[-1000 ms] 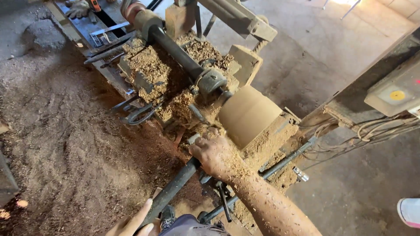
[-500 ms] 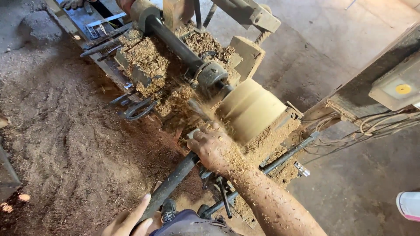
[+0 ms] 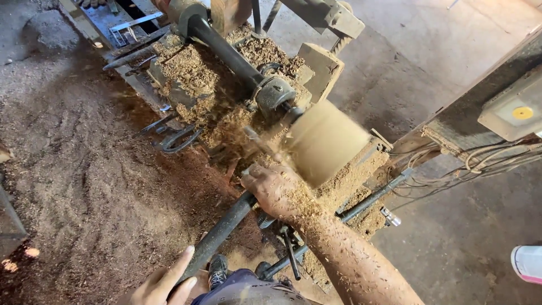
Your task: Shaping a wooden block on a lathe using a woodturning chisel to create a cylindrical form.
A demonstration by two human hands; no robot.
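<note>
A pale round wood block (image 3: 327,141) spins blurred on a lathe (image 3: 271,93). My right hand (image 3: 274,189), dusted with shavings, is closed around the front part of a long dark turning tool (image 3: 223,229), pressing it on the rest close to the block's left edge. The tool tip is lost in flying chips. My left hand (image 3: 164,282) sits at the bottom of the view on the tool's rear end, index finger stretched along the handle.
Sawdust covers the floor (image 3: 84,186) on the left and piles on the lathe bed (image 3: 192,73). Metal hooks (image 3: 175,138) lie beside the bed. A grey box with a yellow button (image 3: 516,113) and loose cables (image 3: 485,161) are at right. A shoe (image 3: 528,262) shows at the right edge.
My right hand has crept slightly toward the spinning block with the tool. The left hand has slid further up along the handle. The view has shifted a little.
</note>
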